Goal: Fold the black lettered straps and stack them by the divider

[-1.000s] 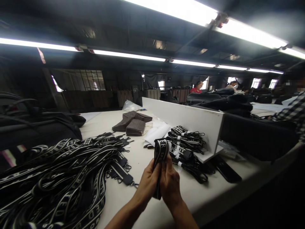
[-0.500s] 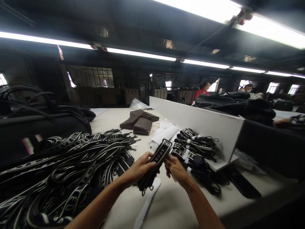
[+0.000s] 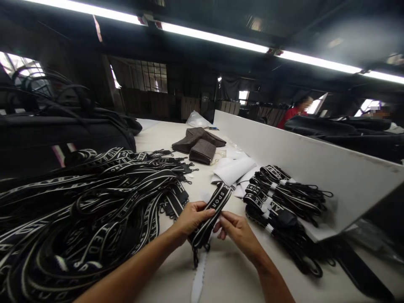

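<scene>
In the middle of the head view is a folded black webbing strap with white lettering and edge stripes; metal clips hang at its lower end. My left hand grips it from the left, thumb across the front. My right hand pinches at its right edge with curled fingers; some fingertips are hidden. Below the strap, a white strip with a serrated edge lies on the table. To the left spreads a large heap of loose matching straps. Folded strap bundles with white bands lie to the right.
Brown bags and white papers lie further back. A white divider runs along the right, with a dark flat object near its end. A black bag stands at left. A person in red is beyond the divider.
The camera view has shifted down and to the right. The strap has turned slightly, showing more of its face and lower clips. Both hands stay on it.
</scene>
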Available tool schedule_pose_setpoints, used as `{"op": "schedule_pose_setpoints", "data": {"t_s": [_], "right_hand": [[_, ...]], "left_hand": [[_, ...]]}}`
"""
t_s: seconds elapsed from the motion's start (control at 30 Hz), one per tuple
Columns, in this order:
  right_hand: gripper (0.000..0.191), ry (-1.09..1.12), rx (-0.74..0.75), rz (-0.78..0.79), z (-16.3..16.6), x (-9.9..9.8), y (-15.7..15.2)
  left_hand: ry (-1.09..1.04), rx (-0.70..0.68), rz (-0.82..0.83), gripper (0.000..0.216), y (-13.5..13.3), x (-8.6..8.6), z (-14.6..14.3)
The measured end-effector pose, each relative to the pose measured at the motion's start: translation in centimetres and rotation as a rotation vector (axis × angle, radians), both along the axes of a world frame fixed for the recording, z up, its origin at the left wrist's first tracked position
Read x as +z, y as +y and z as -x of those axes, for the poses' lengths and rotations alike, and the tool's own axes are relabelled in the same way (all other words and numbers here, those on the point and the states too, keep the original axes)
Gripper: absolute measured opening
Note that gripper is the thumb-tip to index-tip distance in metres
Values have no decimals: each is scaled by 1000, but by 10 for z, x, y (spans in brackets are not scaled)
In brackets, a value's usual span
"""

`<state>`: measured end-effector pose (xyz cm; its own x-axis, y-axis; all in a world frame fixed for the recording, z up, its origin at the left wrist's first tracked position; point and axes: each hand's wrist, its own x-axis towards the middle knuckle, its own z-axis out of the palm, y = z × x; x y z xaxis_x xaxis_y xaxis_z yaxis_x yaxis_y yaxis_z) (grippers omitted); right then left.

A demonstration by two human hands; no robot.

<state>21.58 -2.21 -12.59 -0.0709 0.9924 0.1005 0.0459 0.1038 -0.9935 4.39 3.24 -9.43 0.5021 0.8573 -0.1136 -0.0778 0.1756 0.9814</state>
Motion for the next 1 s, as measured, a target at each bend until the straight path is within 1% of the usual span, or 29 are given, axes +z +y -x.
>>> {"op": "schedule_pose_setpoints", "data": {"t_s": [0.07, 0.1, 0.13, 0.17, 0.23, 0.3, 0.4, 0.5, 0.53, 0.57, 0.6, 0.63, 0.67, 0.73, 0.8, 0.83, 0.87, 0.93, 1.0], "right_hand": [[46, -54, -111, -24, 2, -6, -6], [45, -77, -177, -49, 3, -8, -9], [43, -85, -223, -78, 5, -9, -11], [40, -71, -237, -104, 6, -9, -12], [34, 18, -187, -123, 10, -7, -13], [32, 128, -104, -108, 11, -2, -14], [32, 239, 20, -23, 9, 5, -16], [44, 314, 184, 58, 2, 4, -17], [46, 320, 204, 66, 0, 2, -17], [43, 298, 190, 65, -2, -1, -16], [37, 238, 139, 49, -3, -3, -15], [32, 137, 58, 9, -3, -5, -13], [30, 8, -37, -59, -3, -7, -12], [29, -244, -204, -254, 1, -8, -9], [23, -376, -295, -427, 7, -8, -7], [21, -387, -311, -465, 11, -7, -6], [21, -368, -314, -468, 14, -7, -5], [21, -278, -299, -400, 20, -7, -4], [23, -167, -301, -301, 23, -8, -3]], "left_hand": [[59, 116, -80, 30, 4, -2, 0], [76, 147, -125, 29, 5, -3, 0], [84, 154, -168, 27, 7, -5, 0], [84, 141, -208, 26, 7, -6, 0], [83, 81, -289, 27, 7, -7, 0], [127, 16, -372, 23, 4, -8, 0], [216, -50, -451, 14, 0, -10, 0], [234, -51, -465, 11, -1, -11, 1], [238, -53, -476, 11, -1, -12, 2], [248, -68, -501, 10, -1, -13, 3], [266, -93, -537, 10, -1, -14, 4], [296, -118, -580, 10, -1, -16, 4], [337, -132, -623, 11, -1, -17, 4], [424, -124, -682, 13, -3, -19, 5], [451, -107, -699, 13, -4, -19, 4], [437, -110, -701, 13, -5, -19, 3], [407, -126, -703, 13, -5, -18, 3], [341, -153, -706, 14, -6, -17, 2], [326, -145, -696, 13, -7, -18, 0]]}}
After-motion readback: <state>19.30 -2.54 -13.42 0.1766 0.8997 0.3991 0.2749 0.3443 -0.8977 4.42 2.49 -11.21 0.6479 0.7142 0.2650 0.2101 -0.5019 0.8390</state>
